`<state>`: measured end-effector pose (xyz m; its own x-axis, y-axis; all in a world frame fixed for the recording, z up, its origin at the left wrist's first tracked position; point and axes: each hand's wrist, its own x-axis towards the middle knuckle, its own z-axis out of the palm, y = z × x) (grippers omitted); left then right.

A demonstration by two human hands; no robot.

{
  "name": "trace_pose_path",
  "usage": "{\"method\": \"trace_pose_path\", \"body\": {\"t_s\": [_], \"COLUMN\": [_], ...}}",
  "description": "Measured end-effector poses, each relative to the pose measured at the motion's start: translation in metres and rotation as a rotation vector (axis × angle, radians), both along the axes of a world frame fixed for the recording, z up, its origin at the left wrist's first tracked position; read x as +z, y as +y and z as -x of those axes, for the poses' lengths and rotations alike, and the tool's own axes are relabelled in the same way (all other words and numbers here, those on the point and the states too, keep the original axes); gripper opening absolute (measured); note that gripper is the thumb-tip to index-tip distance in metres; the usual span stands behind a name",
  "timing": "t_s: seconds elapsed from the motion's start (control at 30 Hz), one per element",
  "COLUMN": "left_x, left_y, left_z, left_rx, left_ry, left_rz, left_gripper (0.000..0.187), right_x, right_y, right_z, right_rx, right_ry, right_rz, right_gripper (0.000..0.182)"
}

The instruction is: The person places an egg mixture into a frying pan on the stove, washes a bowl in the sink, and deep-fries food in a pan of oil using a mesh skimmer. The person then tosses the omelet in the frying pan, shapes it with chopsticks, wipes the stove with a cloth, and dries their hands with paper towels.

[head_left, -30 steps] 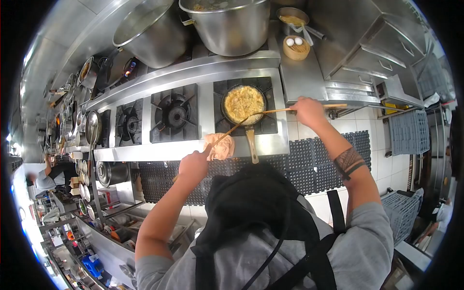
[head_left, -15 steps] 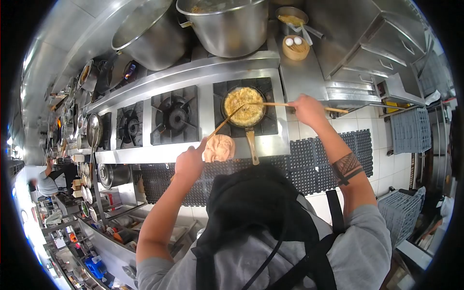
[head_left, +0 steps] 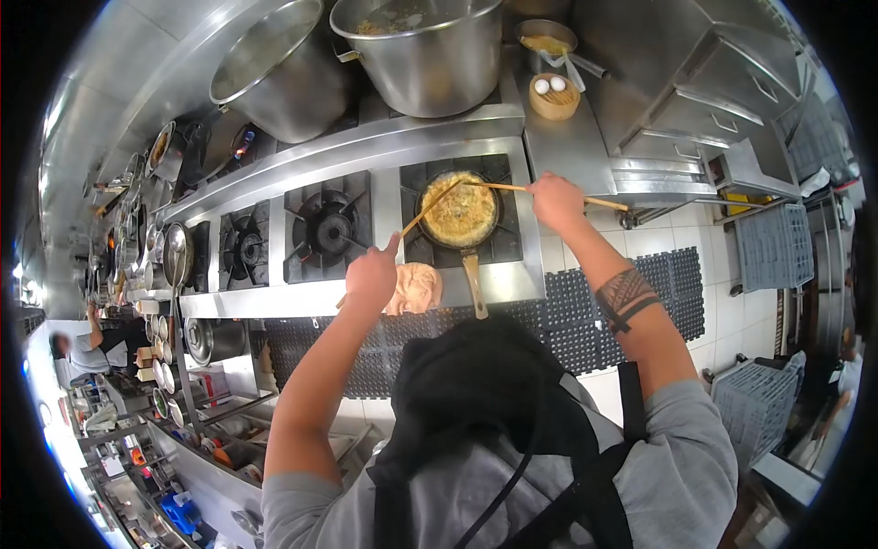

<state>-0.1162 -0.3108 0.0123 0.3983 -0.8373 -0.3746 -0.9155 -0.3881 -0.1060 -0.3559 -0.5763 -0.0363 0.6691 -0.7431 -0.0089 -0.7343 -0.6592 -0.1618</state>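
A frying pan (head_left: 471, 259) stands on the right front burner, its handle toward me, with a yellow egg-like mixture (head_left: 460, 215) spread across it. My left hand (head_left: 370, 277) is closed on a wooden stick (head_left: 422, 218) whose tip reaches the upper part of the mixture. From the right, my right hand (head_left: 556, 200) grips another long wooden stick (head_left: 599, 202), its tip also at the top of the pan. A crumpled pinkish cloth (head_left: 415, 289) lies on the stove's front edge beside my left hand.
Two large steel pots (head_left: 430, 69) (head_left: 283, 82) stand behind the burners. Two eggs (head_left: 550, 85) rest on a round wooden container (head_left: 554, 108) at the back right, near a small pan (head_left: 546, 38). Another person (head_left: 87, 349) is at the far left.
Both stick tips have shifted to the upper part of the pan. My right hand has moved slightly left and up, and the mixture looks more evenly spread.
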Motion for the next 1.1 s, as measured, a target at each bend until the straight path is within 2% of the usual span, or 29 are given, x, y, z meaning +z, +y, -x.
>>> {"method": "trace_pose_path", "body": {"t_s": [0.1, 0.17, 0.27, 0.43, 0.5, 0.6, 0.7, 0.77, 0.93, 1.1], "left_x": [-0.011, 0.0, 0.022, 0.012, 0.01, 0.039, 0.028, 0.027, 0.046, 0.035], "left_y": [0.005, 0.02, 0.033, 0.041, 0.045, 0.056, 0.059, 0.054, 0.063, 0.065], "left_z": [-0.009, -0.005, 0.002, -0.011, -0.013, 0.0, -0.004, -0.01, -0.001, -0.004], "left_rx": [0.031, 0.035, 0.067, 0.099, 0.114, 0.113, 0.093, 0.091, 0.086, 0.013], "left_ry": [0.039, 0.043, 0.047, -0.007, 0.0, 0.009, 0.001, 0.003, -0.025, -0.055], "left_rz": [-0.011, 0.005, -0.002, -0.058, -0.07, -0.11, -0.114, -0.153, -0.142, -0.199], "left_gripper": [0.06, 0.06, 0.06, 0.059, 0.059, 0.059, 0.06, 0.06, 0.059, 0.06], "right_x": [-0.009, 0.011, 0.021, -0.009, -0.01, 0.001, -0.009, -0.029, 0.016, 0.0], "right_y": [-0.004, 0.004, 0.026, 0.028, 0.022, 0.035, 0.047, 0.041, 0.058, 0.062], "right_z": [0.005, 0.009, -0.002, -0.028, -0.021, -0.019, -0.029, -0.034, -0.004, 0.002], "right_rx": [-0.005, -0.003, 0.059, 0.013, 0.032, 0.096, 0.134, 0.054, 0.14, 0.165], "right_ry": [0.079, 0.114, -0.006, -0.024, 0.045, 0.006, 0.022, 0.038, -0.004, 0.122], "right_rz": [-0.018, -0.043, -0.044, -0.07, -0.104, -0.067, -0.076, -0.088, -0.111, -0.119], "right_gripper": [0.031, 0.02, 0.02, 0.022, 0.035, 0.034, 0.032, 0.031, 0.029, 0.029]}}
